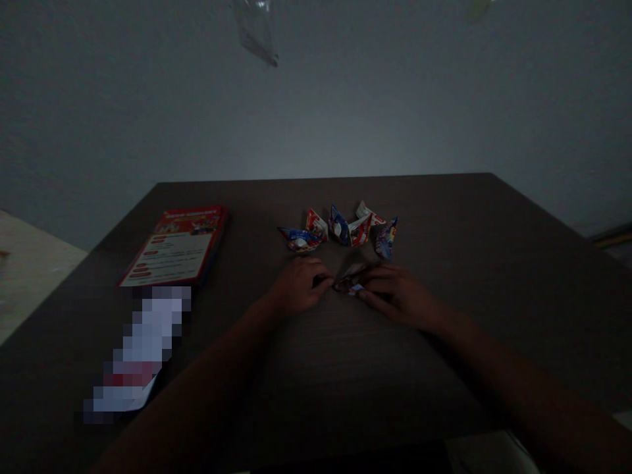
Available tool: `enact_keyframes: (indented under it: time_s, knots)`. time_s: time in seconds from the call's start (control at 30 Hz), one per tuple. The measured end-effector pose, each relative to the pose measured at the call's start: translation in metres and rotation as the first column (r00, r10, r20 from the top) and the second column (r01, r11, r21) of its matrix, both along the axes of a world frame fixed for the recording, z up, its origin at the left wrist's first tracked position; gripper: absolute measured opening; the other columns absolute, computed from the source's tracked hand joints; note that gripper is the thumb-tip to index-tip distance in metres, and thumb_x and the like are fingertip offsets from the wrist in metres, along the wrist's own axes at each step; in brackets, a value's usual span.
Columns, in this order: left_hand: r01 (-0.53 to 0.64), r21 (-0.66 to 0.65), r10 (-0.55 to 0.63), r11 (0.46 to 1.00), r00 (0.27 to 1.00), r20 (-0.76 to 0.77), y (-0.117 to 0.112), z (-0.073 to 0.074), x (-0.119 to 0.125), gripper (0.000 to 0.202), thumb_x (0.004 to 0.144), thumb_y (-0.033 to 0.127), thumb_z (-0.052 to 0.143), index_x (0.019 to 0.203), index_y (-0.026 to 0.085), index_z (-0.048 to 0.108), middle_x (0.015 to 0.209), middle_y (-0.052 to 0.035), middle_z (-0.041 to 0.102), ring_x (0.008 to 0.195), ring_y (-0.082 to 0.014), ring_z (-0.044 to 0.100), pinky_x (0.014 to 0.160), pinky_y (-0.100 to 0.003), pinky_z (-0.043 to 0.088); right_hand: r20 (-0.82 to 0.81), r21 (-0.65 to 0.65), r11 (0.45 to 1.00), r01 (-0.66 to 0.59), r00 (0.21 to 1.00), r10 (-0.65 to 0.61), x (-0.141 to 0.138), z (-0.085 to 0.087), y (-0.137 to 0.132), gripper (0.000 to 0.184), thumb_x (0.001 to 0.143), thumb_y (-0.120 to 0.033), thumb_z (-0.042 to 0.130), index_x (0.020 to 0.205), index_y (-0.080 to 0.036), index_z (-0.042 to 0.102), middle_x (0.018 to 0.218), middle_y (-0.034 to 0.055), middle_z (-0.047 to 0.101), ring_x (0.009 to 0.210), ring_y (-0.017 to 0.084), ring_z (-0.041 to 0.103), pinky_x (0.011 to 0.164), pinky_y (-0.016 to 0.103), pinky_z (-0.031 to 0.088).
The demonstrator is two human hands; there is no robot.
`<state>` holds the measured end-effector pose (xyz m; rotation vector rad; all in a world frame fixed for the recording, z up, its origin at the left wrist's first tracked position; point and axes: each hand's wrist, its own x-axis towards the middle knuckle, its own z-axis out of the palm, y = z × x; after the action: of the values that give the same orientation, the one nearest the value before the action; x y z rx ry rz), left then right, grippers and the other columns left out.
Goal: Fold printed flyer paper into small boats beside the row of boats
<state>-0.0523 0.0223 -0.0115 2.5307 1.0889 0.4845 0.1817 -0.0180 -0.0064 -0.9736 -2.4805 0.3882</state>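
Low over the middle of the table, both hands meet at a small folded paper boat with dark printed colours and a light patch. My left hand pinches its left tip between thumb and fingers. On the other side my right hand grips the right part, its fingers covering much of that end. Just beyond the hands stand several folded paper boats of glossy print, among them a blue one at the left, a red and white one, and a blue one at the right.
At the left lies a stack of red-bordered printed leaflets. Nearer to me is a blurred-out pale object. The dark wooden table meets a grey wall, where a clear plastic bag hangs. Light is dim.
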Motion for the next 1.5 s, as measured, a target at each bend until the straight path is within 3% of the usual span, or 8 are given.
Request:
enact_keyframes:
  time_s: [0.2, 0.4, 0.6, 0.83, 1.03, 1.3, 1.5]
  knots:
    - [-0.005, -0.011, 0.005, 1.0, 0.999, 0.034, -0.002, 0.0, 0.0, 0.015, 0.081, 0.024, 0.056, 0.087, 0.016, 0.068, 0.079, -0.0031, 0.062, 0.073, -0.0141, 0.056, 0.066, -0.026, 0.041, -0.118, -0.113, 0.99, 0.087, 0.988, -0.1, 0.001, -0.005, 0.005, 0.02, 0.088, -0.023, 0.052, 0.071, -0.019, 0.064, 0.087, 0.0072, 0.068, 0.092, 0.02, 0.061, 0.082, 0.033, 0.047]
    - [-0.014, 0.003, 0.014, 1.0, 1.0, 0.009, -0.003, -0.001, 0.002, 0.014, 0.081, 0.027, 0.058, 0.086, 0.017, 0.067, 0.078, -0.0024, 0.062, 0.076, -0.0156, 0.056, 0.072, -0.029, 0.041, -0.196, -0.234, 0.952, 0.195, 0.95, -0.242, 0.0, -0.012, 0.007, 0.015, 0.083, -0.024, 0.058, 0.071, -0.019, 0.064, 0.099, 0.008, 0.067, 0.092, 0.02, 0.063, 0.08, 0.033, 0.048]
    - [-0.068, 0.035, 0.068, 0.997, 0.998, 0.01, -0.007, 0.0, 0.004, 0.016, 0.085, 0.024, 0.052, 0.084, 0.015, 0.065, 0.079, -0.0042, 0.061, 0.076, -0.0156, 0.056, 0.069, -0.027, 0.043, -0.213, -0.288, 0.91, 0.298, 0.906, -0.364, -0.001, -0.011, 0.009, 0.015, 0.081, -0.027, 0.061, 0.07, -0.018, 0.065, 0.095, 0.0071, 0.067, 0.088, 0.019, 0.063, 0.079, 0.032, 0.048]
    - [0.027, 0.166, -0.018, 0.986, 0.998, -0.053, -0.033, 0.006, 0.022, 0.023, 0.089, 0.021, 0.044, 0.105, 0.015, 0.06, 0.103, -0.0087, 0.06, 0.099, -0.0209, 0.053, 0.089, -0.035, 0.045, -0.214, -0.305, 0.858, 0.414, 0.847, -0.486, -0.003, -0.012, 0.01, 0.02, 0.081, -0.032, 0.06, 0.068, -0.018, 0.067, 0.091, 0.0077, 0.067, 0.083, 0.019, 0.064, 0.077, 0.033, 0.049]
    - [-0.007, 0.249, 0.048, 0.968, 0.986, -0.157, -0.057, 0.002, 0.045, 0.037, 0.088, 0.022, 0.045, 0.122, 0.008, 0.05, 0.128, -0.0148, 0.049, 0.119, -0.026, 0.043, 0.101, -0.037, 0.039, -0.193, -0.288, 0.85, 0.441, 0.842, -0.503, -0.003, -0.012, 0.012, 0.022, 0.083, -0.031, 0.058, 0.068, -0.018, 0.068, 0.088, 0.0074, 0.068, 0.081, 0.019, 0.064, 0.075, 0.032, 0.048]
    - [-0.033, 0.285, 0.102, 0.958, 0.968, -0.229, -0.063, -0.001, 0.051, 0.041, 0.09, 0.02, 0.039, 0.126, 0.005, 0.048, 0.131, -0.0161, 0.048, 0.121, -0.0278, 0.041, 0.101, -0.04, 0.037, -0.121, -0.164, 0.873, 0.46, 0.869, -0.48, -0.001, -0.011, 0.016, 0.025, 0.085, -0.029, 0.054, 0.068, -0.017, 0.067, 0.084, 0.0078, 0.068, 0.077, 0.019, 0.063, 0.074, 0.032, 0.048]
    - [-0.132, 0.303, 0.213, 0.944, 0.944, -0.252, -0.067, -0.002, 0.054, 0.044, 0.091, 0.025, 0.036, 0.129, 0.003, 0.046, 0.131, -0.0191, 0.049, 0.116, -0.0301, 0.046, 0.094, -0.044, 0.038, -0.089, -0.199, 0.863, 0.465, 0.868, -0.489, -0.001, -0.01, 0.019, 0.025, 0.084, -0.03, 0.056, 0.066, -0.017, 0.066, 0.084, 0.008, 0.067, 0.074, 0.018, 0.063, 0.07, 0.032, 0.048]
